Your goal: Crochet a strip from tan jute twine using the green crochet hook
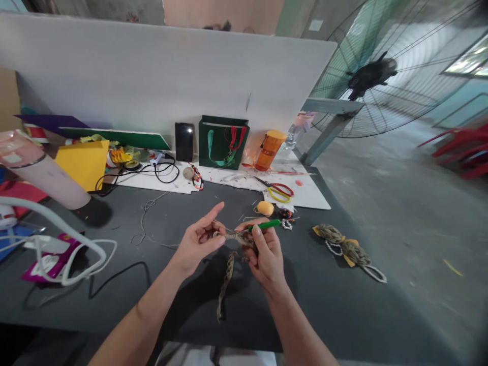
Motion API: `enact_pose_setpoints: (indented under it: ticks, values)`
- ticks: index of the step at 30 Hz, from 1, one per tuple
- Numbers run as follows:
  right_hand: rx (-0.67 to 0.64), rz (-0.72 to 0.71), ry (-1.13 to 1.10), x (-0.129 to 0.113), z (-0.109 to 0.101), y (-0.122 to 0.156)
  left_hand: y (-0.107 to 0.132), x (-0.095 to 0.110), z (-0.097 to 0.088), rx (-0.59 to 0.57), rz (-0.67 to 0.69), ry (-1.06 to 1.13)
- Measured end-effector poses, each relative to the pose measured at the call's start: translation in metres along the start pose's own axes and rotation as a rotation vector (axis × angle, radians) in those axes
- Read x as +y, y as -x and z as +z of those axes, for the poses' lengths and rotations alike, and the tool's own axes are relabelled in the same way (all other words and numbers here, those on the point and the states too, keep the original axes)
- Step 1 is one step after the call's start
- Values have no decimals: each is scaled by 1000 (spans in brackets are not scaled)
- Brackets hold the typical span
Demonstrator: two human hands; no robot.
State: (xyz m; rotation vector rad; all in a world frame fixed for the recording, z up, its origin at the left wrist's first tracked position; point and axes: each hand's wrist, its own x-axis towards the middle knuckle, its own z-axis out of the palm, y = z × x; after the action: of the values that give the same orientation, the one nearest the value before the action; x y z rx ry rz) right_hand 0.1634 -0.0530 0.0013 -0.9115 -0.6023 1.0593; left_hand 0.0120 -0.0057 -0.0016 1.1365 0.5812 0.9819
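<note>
Between my hands, above the dark table, is a strip of beige-grey crochet work (227,277), its loose end hanging down toward the front edge. My left hand (198,239) pinches one end of the work between thumb and a finger, with the index finger raised. In my right hand (269,254) lies a crochet hook with a green handle (271,224), pointing left into the stitches; the fingers also hold part of the crochet work. A thin grey yarn (143,223) trails over the table to the left of my left hand. The hook's tip is too small to make out.
Beyond my hands lie scissors (280,192), a yellow-orange ball (265,208) and a green paper bag (223,145). A finished-looking knotted piece (345,245) is at the right. A pink tumbler (49,175), white cable (91,244) and phone (184,142) stand or lie leftward.
</note>
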Motion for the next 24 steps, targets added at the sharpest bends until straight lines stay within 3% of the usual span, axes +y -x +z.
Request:
enact_pose_setpoints:
  ticks: [13,24]
  values:
    - [-63,-65,55,0,-2,0,1,6,3,50,-4,-71]
    - [-170,-281,233,1,-12,0,0,8,3,94,25,-223]
